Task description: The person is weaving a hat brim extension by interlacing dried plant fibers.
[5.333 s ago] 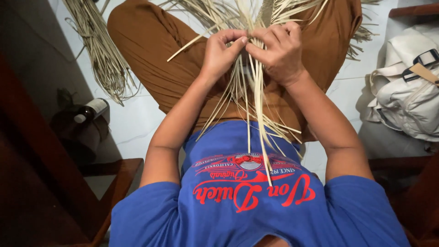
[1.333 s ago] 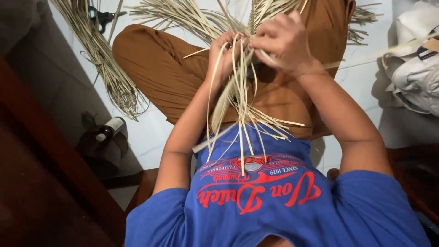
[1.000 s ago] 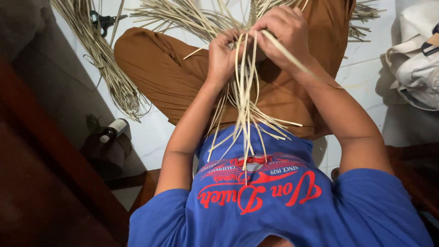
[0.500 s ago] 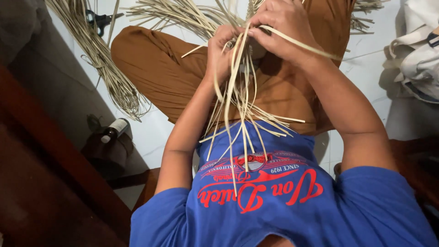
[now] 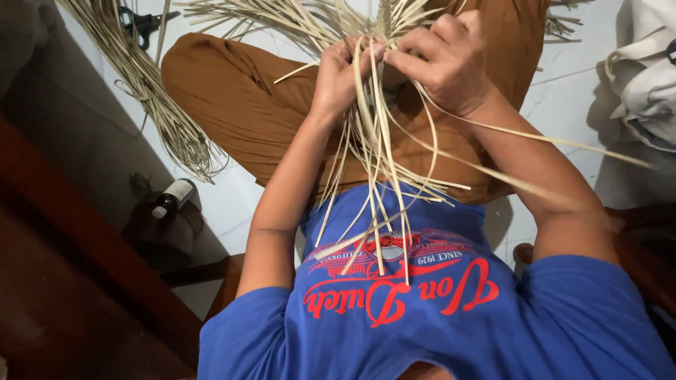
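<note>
Pale cane strips bunched over my lap; my left hand and right hand both pinch strands at the woven core. Weaving looks early: most ends hang loose, spare bundle on floor untouched.

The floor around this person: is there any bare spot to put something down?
Bare white floor lies between the loose strip bundle, the small bottle and the bent knee. It is crowded at the lap, where both hands grip the woven strips.
</note>
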